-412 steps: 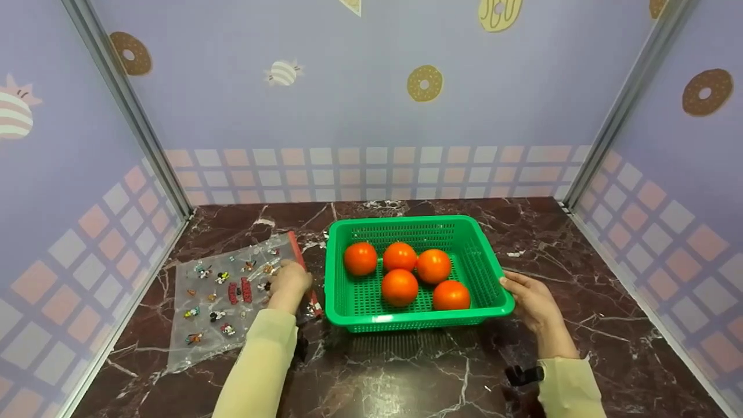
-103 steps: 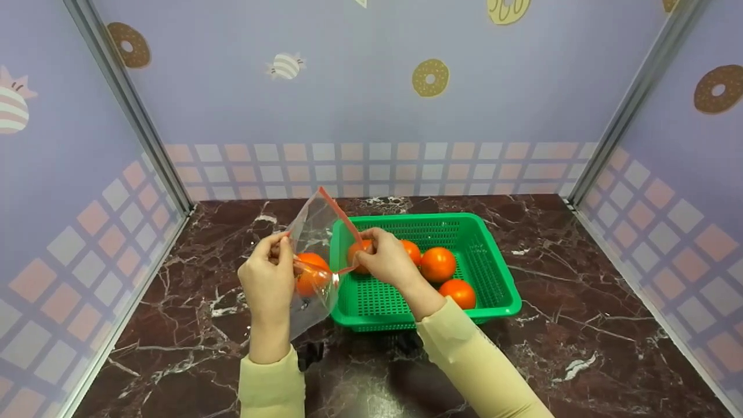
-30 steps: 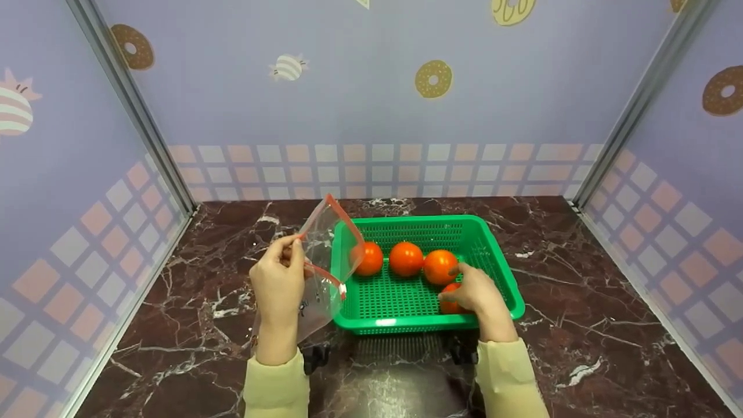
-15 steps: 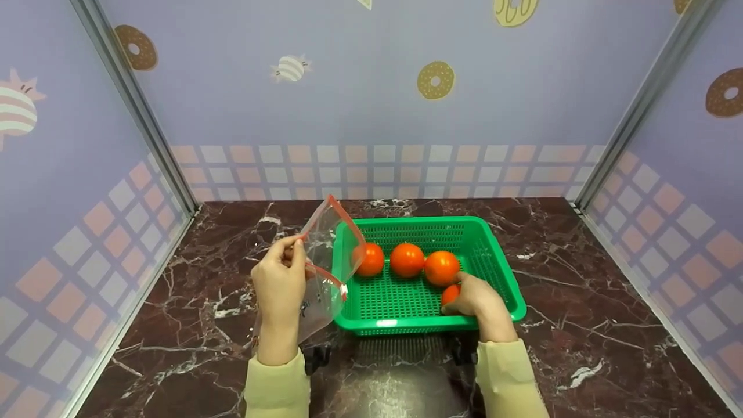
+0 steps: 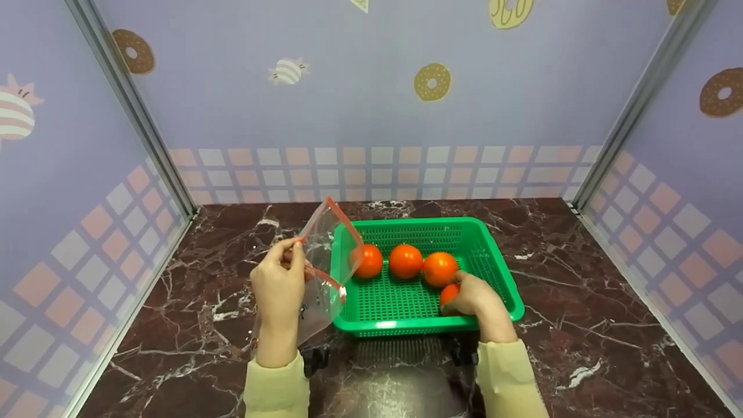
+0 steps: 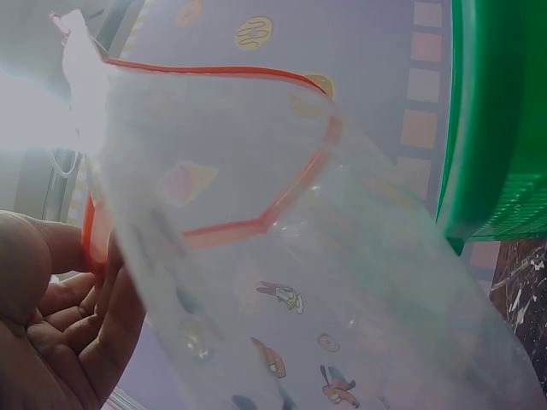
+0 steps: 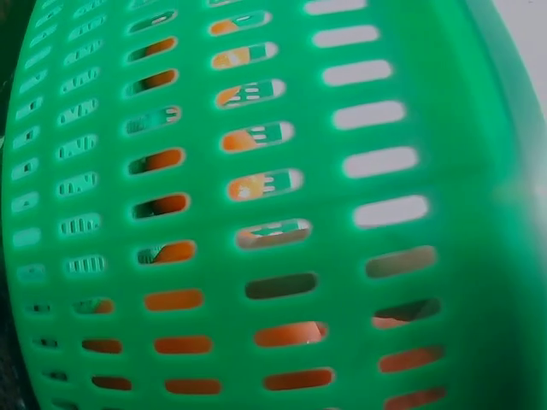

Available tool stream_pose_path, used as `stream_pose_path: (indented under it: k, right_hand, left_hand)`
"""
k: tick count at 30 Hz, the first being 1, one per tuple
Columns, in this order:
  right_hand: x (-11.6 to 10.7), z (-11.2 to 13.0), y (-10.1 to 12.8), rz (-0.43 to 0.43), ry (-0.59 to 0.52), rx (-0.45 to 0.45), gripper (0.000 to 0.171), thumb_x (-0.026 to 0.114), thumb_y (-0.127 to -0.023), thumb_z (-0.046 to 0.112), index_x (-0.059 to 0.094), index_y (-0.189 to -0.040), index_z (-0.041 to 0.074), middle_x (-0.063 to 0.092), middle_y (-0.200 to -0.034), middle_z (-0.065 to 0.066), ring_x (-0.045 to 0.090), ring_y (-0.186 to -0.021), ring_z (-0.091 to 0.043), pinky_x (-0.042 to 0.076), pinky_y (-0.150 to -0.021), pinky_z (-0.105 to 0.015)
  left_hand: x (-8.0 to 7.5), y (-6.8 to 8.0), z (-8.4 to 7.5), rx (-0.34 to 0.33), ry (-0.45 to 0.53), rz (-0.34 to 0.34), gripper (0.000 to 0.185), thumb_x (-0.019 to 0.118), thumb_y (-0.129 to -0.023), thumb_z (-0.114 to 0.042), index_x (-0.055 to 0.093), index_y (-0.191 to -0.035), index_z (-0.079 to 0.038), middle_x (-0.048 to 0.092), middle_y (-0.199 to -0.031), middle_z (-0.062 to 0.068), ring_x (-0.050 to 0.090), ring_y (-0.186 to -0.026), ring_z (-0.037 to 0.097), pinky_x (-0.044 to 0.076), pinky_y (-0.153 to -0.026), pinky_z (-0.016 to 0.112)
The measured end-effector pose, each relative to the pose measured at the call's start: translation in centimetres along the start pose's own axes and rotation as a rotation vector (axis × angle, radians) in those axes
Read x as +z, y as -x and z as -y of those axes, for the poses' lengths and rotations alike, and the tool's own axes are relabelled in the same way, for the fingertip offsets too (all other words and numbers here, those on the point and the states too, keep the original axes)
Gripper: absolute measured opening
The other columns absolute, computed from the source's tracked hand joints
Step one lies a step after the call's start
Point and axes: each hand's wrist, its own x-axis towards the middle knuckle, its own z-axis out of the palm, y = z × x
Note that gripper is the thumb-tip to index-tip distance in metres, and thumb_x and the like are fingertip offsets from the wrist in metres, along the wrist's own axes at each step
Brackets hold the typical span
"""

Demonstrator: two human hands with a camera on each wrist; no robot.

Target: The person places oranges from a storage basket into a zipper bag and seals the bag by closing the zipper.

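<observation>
My left hand (image 5: 281,284) pinches the red-edged mouth of a clear zip bag (image 5: 325,307), which hangs upright and gapes toward the basket. Cartoon figures are printed on the bag, as the left wrist view shows; its lower part is mostly behind my hand in the head view. My right hand (image 5: 479,299) reaches into the green basket (image 5: 386,326), fingers and thumb round the front-right orange (image 5: 448,295). Three other oranges lie along the back: a left one (image 5: 370,261) partly behind the bag, a middle one (image 5: 406,261) and a right one (image 5: 440,269).
The basket stands on a dark red marbled table (image 5: 191,325), its left rim overlapped by the bag. Patterned walls (image 5: 371,116) enclose the back and both sides. In the right wrist view the slotted basket wall (image 7: 325,231) fills the picture, orange showing through its slots.
Earlier the bag lay flat at left; later both hands held its mouth, an orange showing through it. My right hand has since left the bag and closed round the front-right orange.
</observation>
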Motion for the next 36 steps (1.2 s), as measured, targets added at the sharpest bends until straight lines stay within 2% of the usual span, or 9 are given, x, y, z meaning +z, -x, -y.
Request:
stream_pose_path:
  k: [8,13,21,32,36]
  right_hand:
    - [-0.4,-0.1,0.4,0.0,-0.053,-0.022,0.061,0.087,-0.072,0.016,0.062,-0.125,0.002,0.069,-0.113,-0.019,0.063,-0.097,-0.032,0.05,-0.092,-0.052]
    - [-1.0,-0.2,0.6,0.001,-0.088,-0.035,0.061,0.087,-0.077,0.02,0.06,-0.13,0.003,0.067,-0.122,-0.021,0.063,-0.106,-0.034,0.05,-0.095,-0.053]
    - [-1.7,-0.1,1.0,-0.007,-0.176,-0.078,0.066,0.082,-0.084,0.023,0.054,-0.141,0.006,0.061,-0.136,-0.027,0.064,-0.11,-0.035,0.053,-0.088,-0.047]
    - [-2.0,0.8,1.4,-0.059,-0.328,-0.143,0.062,0.08,-0.089,0.026,0.053,-0.142,0.009,0.062,-0.132,-0.027,0.064,-0.111,-0.036,0.055,-0.083,-0.044]
    - [-2.0,1.0,1.5,-0.094,-0.374,-0.187,0.062,0.081,-0.088,0.027,0.055,-0.143,0.013,0.059,-0.133,-0.026,0.064,-0.109,-0.035,0.056,-0.083,-0.043]
  left_hand:
    - [0.0,0.0,0.1,0.028,-0.013,-0.003,0.016,0.066,-0.1,-0.009,0.077,-0.105,0.0,0.071,-0.066,0.009,0.064,-0.043,0.015,0.042,-0.043,0.013]
    - [0.0,0.0,0.1,0.031,-0.019,-0.007,0.015,0.066,-0.099,-0.009,0.078,-0.104,-0.001,0.071,-0.066,0.009,0.064,-0.043,0.015,0.042,-0.044,0.013]
    - [0.0,0.0,0.0,0.024,-0.013,-0.009,0.015,0.066,-0.099,-0.009,0.078,-0.105,-0.001,0.071,-0.066,0.009,0.064,-0.044,0.016,0.042,-0.044,0.013]
    - [0.0,0.0,0.0,0.015,0.008,-0.012,0.015,0.066,-0.099,-0.007,0.078,-0.104,-0.001,0.071,-0.067,0.01,0.06,-0.043,0.007,0.041,-0.044,0.013]
    - [0.0,0.0,0.0,0.005,0.007,0.002,0.016,0.065,-0.099,-0.008,0.078,-0.105,-0.001,0.072,-0.068,0.01,0.062,-0.044,0.009,0.042,-0.044,0.014]
